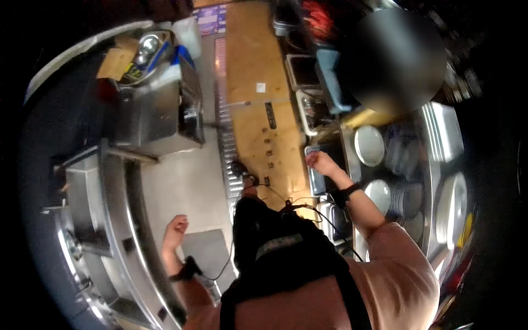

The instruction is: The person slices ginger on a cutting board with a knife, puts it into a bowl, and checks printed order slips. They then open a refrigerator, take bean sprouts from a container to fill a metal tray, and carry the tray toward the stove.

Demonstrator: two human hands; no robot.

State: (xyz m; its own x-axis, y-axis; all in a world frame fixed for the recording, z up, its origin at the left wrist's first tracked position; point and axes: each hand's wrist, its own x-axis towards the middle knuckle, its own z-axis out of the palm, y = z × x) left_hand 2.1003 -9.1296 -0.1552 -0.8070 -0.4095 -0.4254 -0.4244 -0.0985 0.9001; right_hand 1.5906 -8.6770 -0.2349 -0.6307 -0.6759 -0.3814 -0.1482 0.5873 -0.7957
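Note:
My left hand [175,230] hangs over the pale floor [159,187] on the left, its fingers curled in with nothing visible in them. Held out forward on the other side, my right hand [323,163] is loosely closed and shows no object in it. Below that hand, or close beside it, lies a grey-blue flat item [315,179]; whether they touch I cannot tell. Each wrist wears a black band with a cable. White round plates [368,146] stand on the steel shelving to the right of my right hand.
A brown floor strip [264,55] runs ahead beside a drain grate [221,88]. Steel sinks [85,192] line the left, beyond them a steel cabinet [148,118] topped by a basin with metal bowls [147,49]. White trays [443,132] are stacked far right.

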